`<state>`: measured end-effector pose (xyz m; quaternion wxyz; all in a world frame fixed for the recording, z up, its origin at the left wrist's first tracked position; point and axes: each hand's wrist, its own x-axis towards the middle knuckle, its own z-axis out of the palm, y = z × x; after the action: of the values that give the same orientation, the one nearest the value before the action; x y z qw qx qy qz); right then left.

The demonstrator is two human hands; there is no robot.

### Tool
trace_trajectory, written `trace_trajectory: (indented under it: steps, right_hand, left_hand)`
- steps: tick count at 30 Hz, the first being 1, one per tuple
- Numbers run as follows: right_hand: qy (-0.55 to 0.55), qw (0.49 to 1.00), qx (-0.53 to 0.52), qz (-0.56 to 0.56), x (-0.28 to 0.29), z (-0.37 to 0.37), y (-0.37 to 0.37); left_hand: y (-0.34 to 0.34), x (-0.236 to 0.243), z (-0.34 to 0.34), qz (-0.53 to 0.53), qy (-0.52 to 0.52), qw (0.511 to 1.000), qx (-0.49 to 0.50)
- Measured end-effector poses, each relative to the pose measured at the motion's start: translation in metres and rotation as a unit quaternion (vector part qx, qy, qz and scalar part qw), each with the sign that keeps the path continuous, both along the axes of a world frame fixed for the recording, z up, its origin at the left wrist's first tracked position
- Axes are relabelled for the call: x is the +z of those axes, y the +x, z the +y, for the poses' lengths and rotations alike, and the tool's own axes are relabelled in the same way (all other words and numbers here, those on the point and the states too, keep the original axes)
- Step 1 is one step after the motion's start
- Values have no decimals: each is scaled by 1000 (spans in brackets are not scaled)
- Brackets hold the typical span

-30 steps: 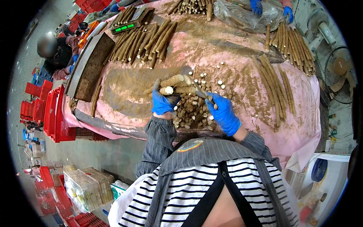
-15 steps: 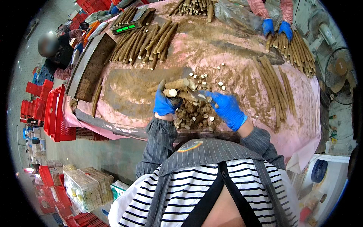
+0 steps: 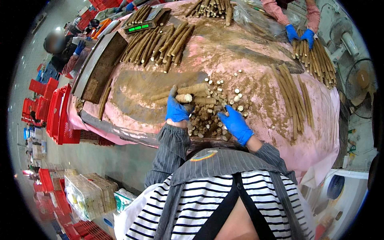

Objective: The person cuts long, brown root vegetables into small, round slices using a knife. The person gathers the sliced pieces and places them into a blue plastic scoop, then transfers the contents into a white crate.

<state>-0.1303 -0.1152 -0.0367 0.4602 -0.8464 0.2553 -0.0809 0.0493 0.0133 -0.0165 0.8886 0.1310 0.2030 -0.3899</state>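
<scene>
Right hand (image 3: 238, 126) has lowered, grip unclear; left hand (image 3: 177, 111) clutches roots (image 3: 195, 89); scale display (image 3: 139, 28) glows green.

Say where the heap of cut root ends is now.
In the head view, the heap lies mid-picture at the near side of the table, between the left hand and right hand.

Had grey-green floor (image 3: 108, 156) at left, brightly lit. Held stacked red crates (image 3: 66, 132) beside pink-covered, brown-soiled table (image 3: 320, 136), with pale lattice crates (image 3: 90, 200) at lower left. Showed white fan (image 3: 341, 30) and darker caged fan (image 3: 362, 79) along right edge.
</scene>
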Motion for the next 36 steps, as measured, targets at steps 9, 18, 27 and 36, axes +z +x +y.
trace_trajectory:
  steps: [9,18,27,36]
  right_hand:
    - [-61,975,65,-204,36,36,4]
    - [-77,980,91,-162,21,37,14]
    - [-30,995,59,-73,19,42,15]
    - [403,909,-9,-101,-3,25,-11]
  left_hand:
    - [10,-14,9,-72,-61,995,-35]
    - [-32,46,-12,-135,140,981,28]
    - [-24,22,-16,-116,31,990,79]
    - [17,24,3,-25,-68,993,96]
